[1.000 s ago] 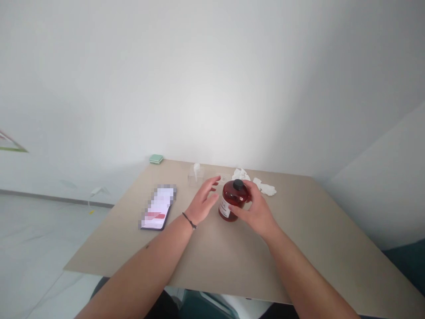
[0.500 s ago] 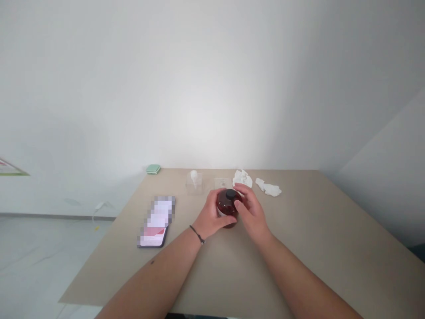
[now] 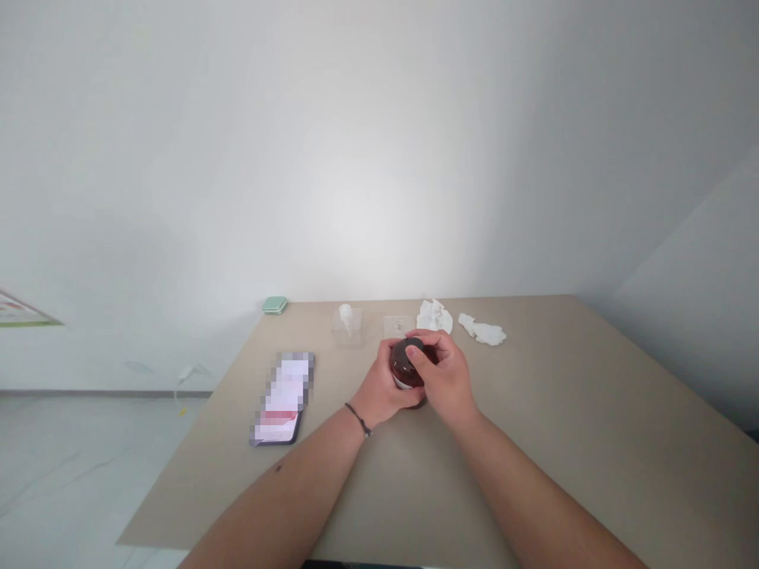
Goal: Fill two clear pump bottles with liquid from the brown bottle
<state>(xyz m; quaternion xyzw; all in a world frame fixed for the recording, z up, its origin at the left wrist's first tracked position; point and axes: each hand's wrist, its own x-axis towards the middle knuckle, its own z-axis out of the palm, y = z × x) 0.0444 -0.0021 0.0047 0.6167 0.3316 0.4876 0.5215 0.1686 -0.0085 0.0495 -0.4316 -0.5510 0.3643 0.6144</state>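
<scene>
In the head view, a dark red-brown bottle (image 3: 403,370) is at the middle of the tabletop (image 3: 569,395), upright between both hands. The left hand (image 3: 379,389) is wrapped round its left and near sides; the right hand (image 3: 449,385) has its thumb and fingers closed on the black cap (image 3: 413,343). A smartphone (image 3: 285,395) lies left. Along the far side are a green case-like block (image 3: 274,305), a clear box (image 3: 354,337) and crumpled white tissues (image 3: 435,316).
</scene>
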